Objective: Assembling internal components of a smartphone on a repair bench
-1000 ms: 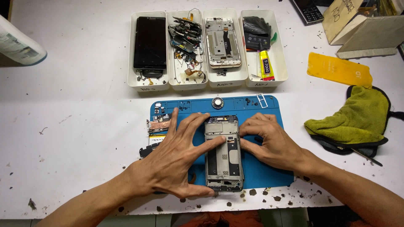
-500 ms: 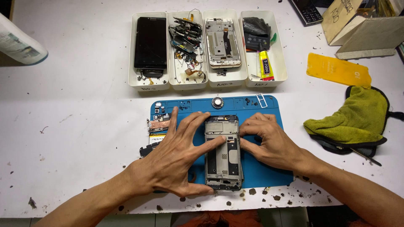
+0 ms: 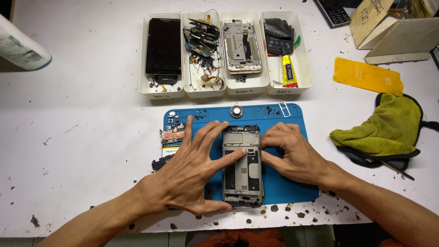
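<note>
Lying on the blue mat, the phone frame runs lengthwise from near edge to far; my left hand, fingers spread, and right hand, fingers curled, press its sides.

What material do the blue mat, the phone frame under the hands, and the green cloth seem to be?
Blue mat: probably silicone, matte, moulded compartments. Phone frame: seemingly metal, dull grey sheen, with black parts. Green cloth: soft, fuzzy textile, perhaps microfibre, rumpled.
</note>
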